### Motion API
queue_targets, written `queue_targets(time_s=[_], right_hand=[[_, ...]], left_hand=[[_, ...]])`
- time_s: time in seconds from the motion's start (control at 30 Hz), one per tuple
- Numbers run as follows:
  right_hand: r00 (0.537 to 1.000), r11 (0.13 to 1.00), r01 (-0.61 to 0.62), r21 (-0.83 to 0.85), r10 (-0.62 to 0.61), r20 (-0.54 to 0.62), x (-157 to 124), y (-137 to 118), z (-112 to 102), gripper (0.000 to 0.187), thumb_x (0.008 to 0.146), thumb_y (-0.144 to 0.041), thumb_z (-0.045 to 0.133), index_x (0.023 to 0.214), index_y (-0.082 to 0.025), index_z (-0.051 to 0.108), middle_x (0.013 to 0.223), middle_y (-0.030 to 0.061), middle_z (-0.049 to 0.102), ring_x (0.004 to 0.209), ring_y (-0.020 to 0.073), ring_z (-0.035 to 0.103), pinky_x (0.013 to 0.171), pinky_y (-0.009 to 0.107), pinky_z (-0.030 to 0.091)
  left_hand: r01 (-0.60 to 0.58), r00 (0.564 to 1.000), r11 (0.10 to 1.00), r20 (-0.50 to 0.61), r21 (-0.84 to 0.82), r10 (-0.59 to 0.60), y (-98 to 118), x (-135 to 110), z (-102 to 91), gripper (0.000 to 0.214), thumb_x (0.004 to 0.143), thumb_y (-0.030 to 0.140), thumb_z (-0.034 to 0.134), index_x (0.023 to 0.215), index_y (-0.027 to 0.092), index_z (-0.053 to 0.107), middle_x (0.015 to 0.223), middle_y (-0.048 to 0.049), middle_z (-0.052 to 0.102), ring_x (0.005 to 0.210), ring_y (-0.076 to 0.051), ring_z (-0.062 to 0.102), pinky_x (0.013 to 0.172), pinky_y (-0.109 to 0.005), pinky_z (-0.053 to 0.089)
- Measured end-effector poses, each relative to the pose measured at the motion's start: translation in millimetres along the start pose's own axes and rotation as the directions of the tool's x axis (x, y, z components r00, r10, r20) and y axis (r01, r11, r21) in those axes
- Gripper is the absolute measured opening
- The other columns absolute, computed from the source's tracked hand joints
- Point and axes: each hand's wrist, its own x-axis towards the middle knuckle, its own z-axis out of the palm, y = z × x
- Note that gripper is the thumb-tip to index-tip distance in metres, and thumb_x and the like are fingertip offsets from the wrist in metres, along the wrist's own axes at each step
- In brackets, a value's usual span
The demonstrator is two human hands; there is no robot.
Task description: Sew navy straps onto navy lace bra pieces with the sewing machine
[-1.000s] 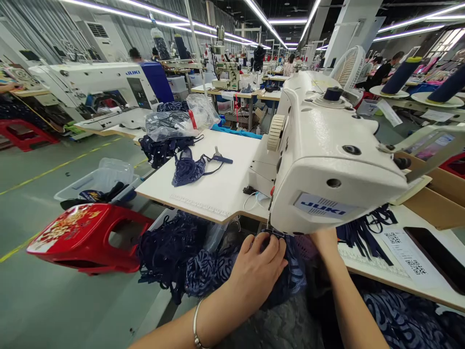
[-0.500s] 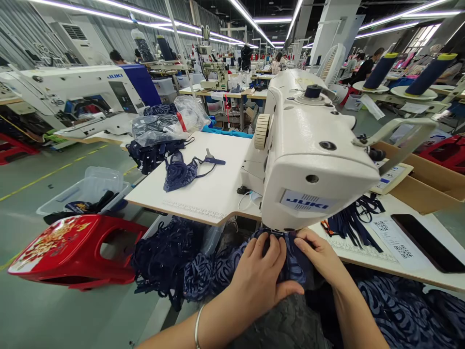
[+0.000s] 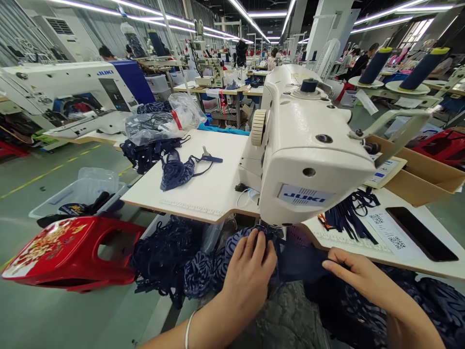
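Under the head of the white sewing machine (image 3: 312, 165) lies a navy bra (image 3: 236, 241) with a swirl-patterned cup. My left hand (image 3: 250, 269) rests over the cup, its bent fingers gripping the fabric just left of the needle area. To the right, my right hand (image 3: 358, 271) pinches the edge of the bra's sheer dark mesh part (image 3: 300, 261), which is stretched out between the two hands. The needle and presser foot are mostly hidden by the machine head and the fabric.
Another navy bra (image 3: 178, 169) lies on the white table (image 3: 218, 186). Dark straps (image 3: 354, 218) and a phone (image 3: 421, 234) are on the right side. Piled navy bras (image 3: 167, 261) hang below the table's front edge, near a red stool (image 3: 72, 252). An open cardboard box (image 3: 425, 169) stands at right.
My right hand has moved right, away from the needle area, drawing the sheer mesh out flat. My left hand has shifted slightly left with the cup, its thumb now tucked out of sight.
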Motion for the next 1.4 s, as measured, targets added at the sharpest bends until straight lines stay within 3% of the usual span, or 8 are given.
queue_targets(time_s=[0.13,0.23,0.33,0.57,0.73,0.87,1.17,1.4], right_hand=[[0.988,0.968,-0.1,0.23,0.069,0.141,3.5,-14.9,13.3,0.044,0.092,-0.059,0.045,0.068,-0.023,0.039,0.044,-0.0055,0.049,0.047,0.0127,0.041,0.056,0.026,0.035],[0.999,0.894,0.042,0.447,-0.033,-0.027,17.0,-30.0,28.0,0.043,0.088,-0.057,0.053,0.066,-0.022,0.04,0.06,-0.002,0.055,0.057,0.0133,0.045,0.058,0.026,0.037],[0.948,0.827,0.263,0.497,-0.124,-0.295,34.6,-45.3,47.0,0.043,0.085,-0.052,0.059,0.061,-0.021,0.04,0.075,0.0002,0.053,0.071,0.0148,0.048,0.065,0.027,0.04],[0.902,0.858,0.281,0.43,-0.083,-0.424,61.0,-65.9,79.2,0.023,0.087,-0.043,0.059,0.091,-0.022,0.05,0.073,-0.0033,0.045,0.067,0.0144,0.046,0.065,0.027,0.04],[0.907,0.872,0.268,0.41,-0.085,-0.412,63.2,-67.5,78.2,0.023,0.089,-0.043,0.057,0.094,-0.022,0.05,0.072,-0.0035,0.044,0.068,0.015,0.047,0.066,0.028,0.041],[0.917,0.864,0.262,0.431,-0.084,-0.389,58.6,-66.1,71.4,0.024,0.09,-0.045,0.056,0.094,-0.023,0.051,0.079,-0.0007,0.051,0.075,0.0162,0.052,0.069,0.028,0.045],[0.932,0.869,0.278,0.409,-0.141,-0.335,49.3,-55.1,67.6,0.024,0.094,-0.045,0.051,0.108,-0.025,0.054,0.096,0.0038,0.055,0.088,0.0177,0.055,0.076,0.029,0.049],[0.909,0.882,0.325,0.341,-0.192,-0.37,51.8,-56.0,67.4,0.023,0.094,-0.04,0.052,0.109,-0.023,0.056,0.098,0.0054,0.06,0.092,0.0193,0.058,0.084,0.033,0.049]], left_hand=[[0.025,0.991,1.0,-0.13,0.006,-0.024,-17.5,-11.4,6.7,0.044,0.084,0.004,0.039,0.124,0.012,0.058,0.131,-0.0149,0.06,0.125,-0.029,0.052,0.105,-0.041,0.033],[0.072,0.984,0.997,-0.167,0.032,-0.066,-34.1,-19.3,5.3,0.047,0.084,-0.001,0.037,0.124,0.012,0.058,0.131,-0.0144,0.06,0.126,-0.03,0.051,0.104,-0.043,0.033],[0.154,0.971,0.986,-0.193,0.07,-0.138,-49.9,-24.6,3.7,0.05,0.084,-0.003,0.036,0.126,0.013,0.057,0.131,-0.0134,0.061,0.127,-0.032,0.05,0.103,-0.045,0.032],[0.296,0.953,0.945,-0.113,0.141,-0.281,-70.5,-28.2,37.9,0.054,0.09,0.001,0.036,0.142,0.013,0.042,0.137,-0.0151,0.056,0.129,-0.034,0.048,0.1,-0.048,0.035],[-0.008,0.986,1.0,-0.167,0.018,0.011,-54.9,-22.9,50.0,0.061,0.09,0.002,0.037,0.15,0.005,0.024,0.148,-0.0181,0.042,0.141,-0.029,0.033,0.11,-0.044,0.032],[-0.327,0.941,0.944,-0.109,-0.043,0.321,-42.6,-10.0,33.2,0.046,0.096,0.008,0.038,0.142,0.013,0.042,0.149,-0.0084,0.043,0.141,-0.021,0.032,0.115,-0.038,0.027],[-0.329,0.941,0.938,-0.125,-0.111,0.316,-40.6,-0.9,25.6,0.026,0.099,0.012,0.038,0.113,0.014,0.06,0.145,-0.0073,0.049,0.136,-0.02,0.041,0.11,-0.037,0.034],[-0.283,0.959,0.958,-0.025,-0.054,0.282,-35.6,-0.7,20.9,0.047,0.098,0.01,0.037,0.143,0.027,0.041,0.149,-0.0018,0.044,0.138,-0.016,0.038,0.111,-0.038,0.028]])
